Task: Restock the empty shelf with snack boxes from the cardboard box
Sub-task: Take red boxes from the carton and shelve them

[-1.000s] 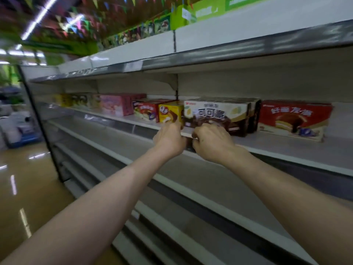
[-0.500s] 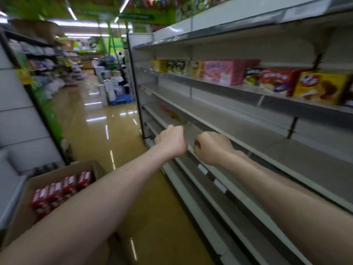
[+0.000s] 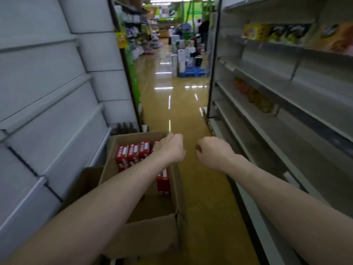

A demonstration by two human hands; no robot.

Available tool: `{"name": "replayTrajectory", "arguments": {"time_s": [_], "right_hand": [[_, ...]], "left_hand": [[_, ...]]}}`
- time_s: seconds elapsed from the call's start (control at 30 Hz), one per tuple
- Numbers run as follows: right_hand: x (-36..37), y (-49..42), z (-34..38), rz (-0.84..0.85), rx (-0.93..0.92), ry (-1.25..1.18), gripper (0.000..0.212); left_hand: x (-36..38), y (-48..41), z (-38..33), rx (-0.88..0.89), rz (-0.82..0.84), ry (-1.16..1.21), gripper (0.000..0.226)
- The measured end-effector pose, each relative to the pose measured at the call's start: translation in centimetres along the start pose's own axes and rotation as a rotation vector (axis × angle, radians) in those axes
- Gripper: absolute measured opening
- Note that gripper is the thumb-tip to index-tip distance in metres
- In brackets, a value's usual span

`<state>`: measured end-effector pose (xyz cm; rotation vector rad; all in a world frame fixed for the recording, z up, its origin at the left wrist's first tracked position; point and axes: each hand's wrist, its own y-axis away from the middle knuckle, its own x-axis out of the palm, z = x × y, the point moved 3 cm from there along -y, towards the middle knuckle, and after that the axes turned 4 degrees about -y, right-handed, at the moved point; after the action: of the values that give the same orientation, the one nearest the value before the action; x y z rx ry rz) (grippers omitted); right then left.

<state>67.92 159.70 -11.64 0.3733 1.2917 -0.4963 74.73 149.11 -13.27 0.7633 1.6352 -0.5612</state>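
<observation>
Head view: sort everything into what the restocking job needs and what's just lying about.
Job: cardboard box, red snack boxes, empty shelf.
Lying about: yellow boxes on the upper shelf, stacked goods on the blue pallet.

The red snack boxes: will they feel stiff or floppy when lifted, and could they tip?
Probably stiff: the red snack boxes show flat faces and straight edges. They stand on end with free space in the cardboard box, so neighbours may tip when one leaves.

No wording is legible from here. The red snack boxes (image 3: 133, 152) in the cardboard box (image 3: 152, 232) bear white label patches, and the yellow boxes (image 3: 256, 32) on the upper shelf (image 3: 286, 48) bear print, all blurred.
</observation>
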Motion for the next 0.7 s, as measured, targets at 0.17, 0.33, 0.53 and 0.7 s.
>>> {"name": "replayTrajectory", "arguments": {"time_s": [0.17, 0.33, 0.53, 0.7], "right_hand": [[3.5, -6.2, 2.8, 0.137, -0.128, -0.087, 0.018], [6.9, -12.8, 3.8, 0.255, -0.229, -0.137, 0.016], [11.2, -19.1, 4.2, 0.379, -0.262, -0.164, 0.015], [15.7, -21.9, 5.4, 0.462, -0.255, -0.167, 0.013]], "left_hand": [[0.8, -3.5, 6.0, -0.139, 0.084, 0.079, 0.023], [2.8, -7.5, 10.6, -0.329, 0.155, 0.198, 0.044], [6.6, -10.3, 16.2, -0.555, 0.199, 0.361, 0.032], [10.3, -11.5, 20.7, -0.690, 0.239, 0.421, 0.039]]}}
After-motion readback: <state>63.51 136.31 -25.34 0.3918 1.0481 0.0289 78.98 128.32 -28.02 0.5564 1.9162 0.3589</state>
